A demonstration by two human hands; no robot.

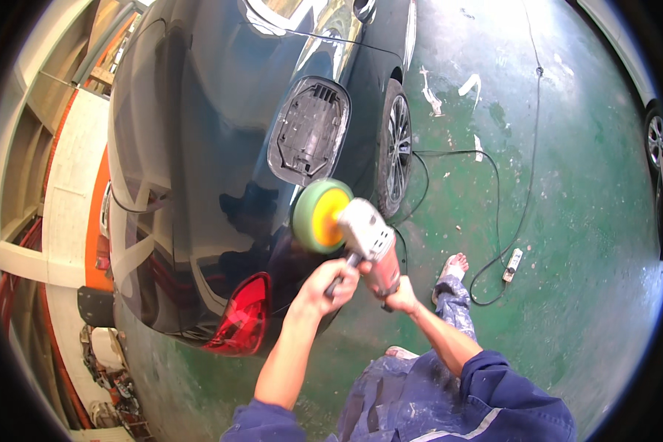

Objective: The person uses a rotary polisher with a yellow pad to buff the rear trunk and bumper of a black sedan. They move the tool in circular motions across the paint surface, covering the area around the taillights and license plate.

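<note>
A handheld polishing machine [367, 234] with a grey head, red body and a round green-and-yellow foam pad [321, 215] is pressed against the rear side of a dark glossy car [221, 132]. My left hand [324, 283] grips the black side handle of the machine. My right hand [401, 295] holds the red rear body. The pad sits just below an open lamp cavity [309, 129] in the car's rear corner. A red tail light [239, 317] lies lower left of my hands.
A black power cord [493, 191] snakes across the green painted floor [567, 221] to a white socket strip [513, 265]. The car's rear wheel [396, 147] is just beyond the pad. Another vehicle's wheel [656, 140] shows at the right rim. Shelving and clutter line the left.
</note>
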